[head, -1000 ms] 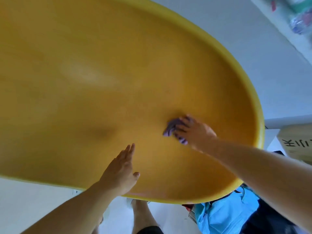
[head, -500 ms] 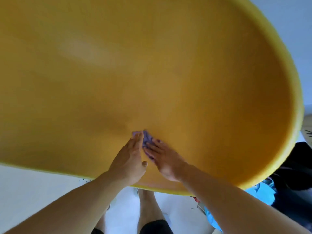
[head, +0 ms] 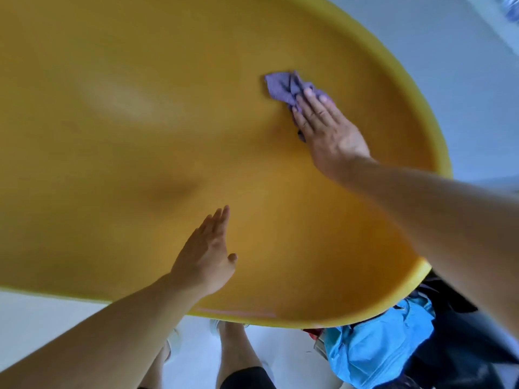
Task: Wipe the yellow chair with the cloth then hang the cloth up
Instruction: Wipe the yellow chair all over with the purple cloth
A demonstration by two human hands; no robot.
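left hand (head: 206, 255) flat, fingers together | right hand (head: 327, 130) flat, arm outstretched

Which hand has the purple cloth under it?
The right hand, higher up near the far rim of the yellow chair. It presses flat on the purple cloth. The left hand rests bare on the seat.

A: What can't we read here?
B: Chair (head: 168, 122) runs off the top and left edges, so its full shape is unknown; no legs or base visible.
A: Cloth (head: 283, 87)?
B: Partly under the right hand (head: 328, 130); only the upper-left bunch shows.
A: Arms?
B: Both are cut by the frame edges, and the right forearm is motion-blurred.
A: Bottom right?
B: Blue fabric (head: 373, 346) and a dark item, both cropped, can't identify. Blurred object in the top-right corner too.
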